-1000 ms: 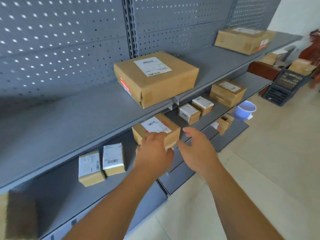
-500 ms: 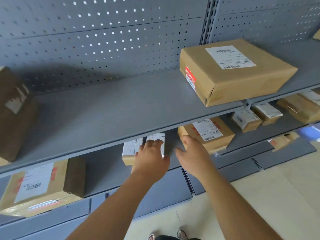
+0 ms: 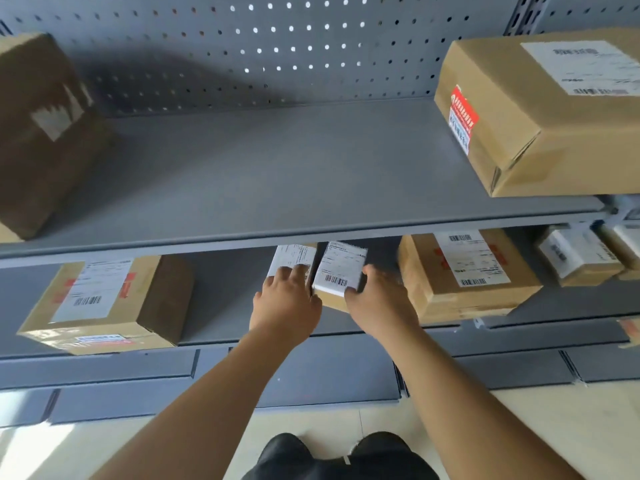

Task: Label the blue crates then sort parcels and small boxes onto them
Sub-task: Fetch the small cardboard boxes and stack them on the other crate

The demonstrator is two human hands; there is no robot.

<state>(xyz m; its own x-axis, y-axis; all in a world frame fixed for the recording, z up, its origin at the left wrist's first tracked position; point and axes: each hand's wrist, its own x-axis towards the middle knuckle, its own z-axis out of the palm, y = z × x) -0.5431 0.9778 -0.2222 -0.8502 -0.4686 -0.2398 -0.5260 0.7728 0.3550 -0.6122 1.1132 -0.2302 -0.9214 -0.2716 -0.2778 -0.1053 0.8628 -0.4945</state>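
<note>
Left hand (image 3: 285, 303): we see it reaching under the upper shelf (image 3: 277, 174), fingers laid over the near part of the left small box (image 3: 289, 258); we cannot tell whether they close round it.
Right hand (image 3: 381, 306): it grips the right small box (image 3: 341, 266), thumb on the box's right edge and fingers at its near corner.
Small boxes: both sit on the middle shelf (image 3: 221, 306), side by side and almost touching, white labels up (the right one shows a barcode along its near edge).
Neighbours on that shelf: a medium parcel (image 3: 464, 282) just right of the right hand, a labelled brown parcel (image 3: 100, 303) well to the left, and two more little boxes (image 3: 575, 259) at the far right.
Upper shelf: a large parcel (image 3: 547, 116) with a red sticker stands at the right, its near edge jutting past the shelf's lip; a dark carton (image 3: 38, 133) stands at the left.
Backing: grey pegboard (image 3: 242, 46) behind the upper shelf.
Below: we see pale floor (image 3: 536, 427).
</note>
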